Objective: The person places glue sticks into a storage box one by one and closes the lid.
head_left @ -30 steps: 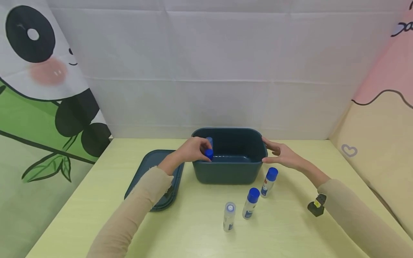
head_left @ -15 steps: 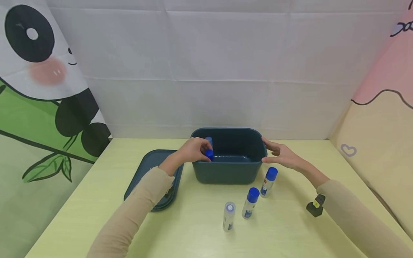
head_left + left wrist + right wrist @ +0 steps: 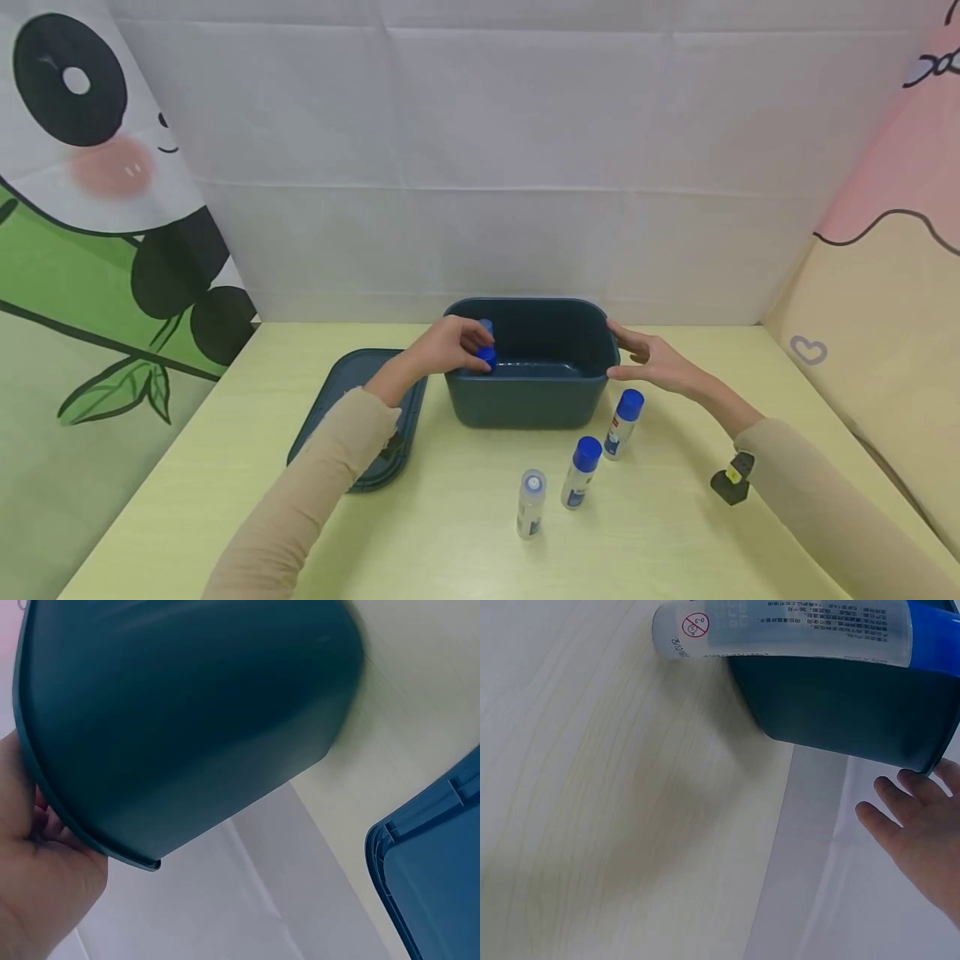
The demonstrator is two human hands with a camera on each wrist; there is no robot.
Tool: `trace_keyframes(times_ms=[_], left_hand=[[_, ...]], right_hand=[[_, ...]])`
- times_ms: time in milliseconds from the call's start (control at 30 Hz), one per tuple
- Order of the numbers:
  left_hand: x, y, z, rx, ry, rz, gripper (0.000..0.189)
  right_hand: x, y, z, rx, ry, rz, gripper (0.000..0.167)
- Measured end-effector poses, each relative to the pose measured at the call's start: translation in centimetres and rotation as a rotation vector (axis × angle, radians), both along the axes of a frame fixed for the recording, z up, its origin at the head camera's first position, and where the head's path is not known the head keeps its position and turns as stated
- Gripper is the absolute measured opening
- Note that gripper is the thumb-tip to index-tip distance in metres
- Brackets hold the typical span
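In the head view my left hand reaches over the left end of a dark teal bin. Between its thumb and fingers it holds what looks like a glue stick, of which only the blue cap shows. Just behind that, inside the bin, is a second blue top. My right hand touches the bin's right end, thumb and fingers spread. Near it stands a blue-capped clear glue stick, which also crosses the right wrist view. In the left wrist view the bin wall hides what the left hand holds.
Another blue-capped glue stick stands nearer on the pale yellow table. Beside it is a clear one with a small blue dot on its upper end. A dark teal lid lies left of the bin, under the left forearm. White cloth hangs behind.
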State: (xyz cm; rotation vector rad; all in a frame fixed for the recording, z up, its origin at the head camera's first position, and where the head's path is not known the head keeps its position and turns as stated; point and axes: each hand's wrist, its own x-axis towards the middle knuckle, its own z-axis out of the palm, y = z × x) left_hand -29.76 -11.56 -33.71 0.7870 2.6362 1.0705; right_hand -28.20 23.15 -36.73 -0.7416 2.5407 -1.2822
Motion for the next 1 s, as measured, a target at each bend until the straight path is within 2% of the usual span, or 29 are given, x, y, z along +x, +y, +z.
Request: trace_keyframes(times_ms=[200, 333, 467, 600, 767, 900, 1000], left_hand=[[0.0, -0.7, 0.3, 0.086, -0.027, 0.003, 0.036], [0.7, -1.0, 1.3, 0.156, -0.012, 0.006, 0.038], [2.4, -0.7, 2.5, 0.227, 0.025, -0.018, 0.034], [5.2, 0.2, 2.7, 0.254, 0.052, -0.088, 0.030], [8.9, 1.8, 1.0, 0.275, 0.014, -0.198, 0.028], [11.0, 2.7, -1.1, 0.297, -0.088, -0.208, 0.028], [12.0, 3.2, -2.4, 0.312, -0.172, -0.206, 0.031]], right_hand=[[0.0, 0.0, 0.1, 0.004, 0.000, 0.004, 0.080], [0.0, 0.1, 0.1, 0.008, 0.002, 0.001, 0.080], [0.1, 0.1, 0.2, 0.011, 0.007, 0.004, 0.080], [0.1, 0.2, 0.3, 0.011, 0.008, 0.006, 0.080], [0.0, 0.2, 0.3, 0.007, 0.007, 0.004, 0.080], [0.0, 0.2, 0.2, 0.004, 0.005, 0.005, 0.080], [0.0, 0.3, 0.1, 0.002, 0.004, 0.005, 0.080]])
